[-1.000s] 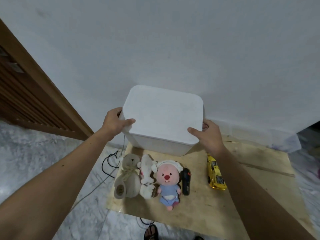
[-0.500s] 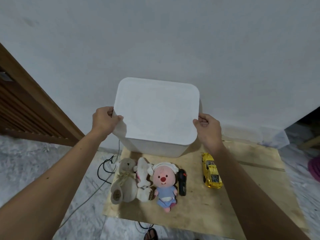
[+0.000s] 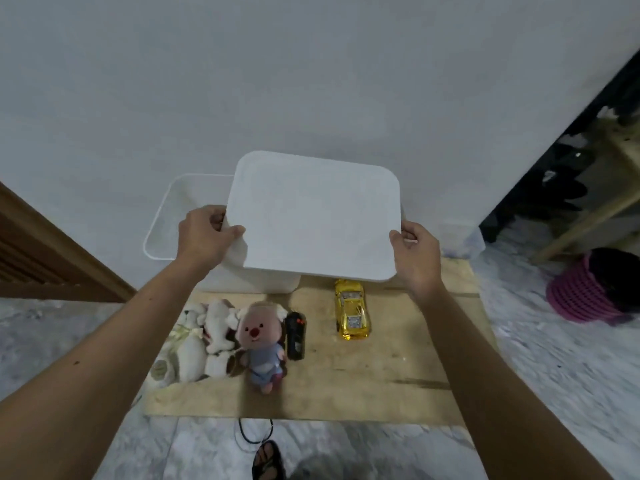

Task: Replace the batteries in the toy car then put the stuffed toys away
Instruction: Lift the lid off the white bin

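Note:
My left hand (image 3: 204,237) and my right hand (image 3: 414,252) grip the two short edges of a white lid (image 3: 315,216), held in the air and shifted right of the white storage box (image 3: 169,216). The box's open rim shows at the left. Below on the wooden board (image 3: 381,368) lie a beige teddy (image 3: 183,344), a white plush (image 3: 218,323), a pink-faced plush in blue (image 3: 261,344), a black remote (image 3: 295,336) and the yellow toy car (image 3: 351,310).
A wooden door frame (image 3: 52,258) stands at the left, a white wall behind. A pink basket (image 3: 588,289) and a wooden rack (image 3: 588,188) are at the right. A black cable (image 3: 254,434) and a sandalled foot (image 3: 266,460) lie on the marble floor.
The lid has come off the box and moved right and up in both hands, uncovering the box's left side. The camera has turned right.

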`<action>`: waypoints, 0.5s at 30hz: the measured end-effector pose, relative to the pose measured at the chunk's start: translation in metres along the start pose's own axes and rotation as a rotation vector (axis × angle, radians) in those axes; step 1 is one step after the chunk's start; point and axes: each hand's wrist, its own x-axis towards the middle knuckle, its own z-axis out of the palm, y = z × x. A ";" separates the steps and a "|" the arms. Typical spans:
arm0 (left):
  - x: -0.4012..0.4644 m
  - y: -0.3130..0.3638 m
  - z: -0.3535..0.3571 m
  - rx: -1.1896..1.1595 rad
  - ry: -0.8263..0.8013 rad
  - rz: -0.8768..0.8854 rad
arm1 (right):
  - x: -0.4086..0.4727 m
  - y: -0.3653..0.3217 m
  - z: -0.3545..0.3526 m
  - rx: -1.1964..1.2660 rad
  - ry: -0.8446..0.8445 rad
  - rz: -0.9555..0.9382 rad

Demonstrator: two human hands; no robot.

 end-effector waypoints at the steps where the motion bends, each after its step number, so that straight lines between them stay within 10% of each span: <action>1: -0.011 0.005 0.021 -0.009 -0.020 -0.007 | 0.001 0.010 -0.020 -0.020 0.022 0.003; 15: -0.150 0.035 0.245 0.156 -0.200 0.095 | -0.021 0.160 -0.206 -0.090 0.101 0.128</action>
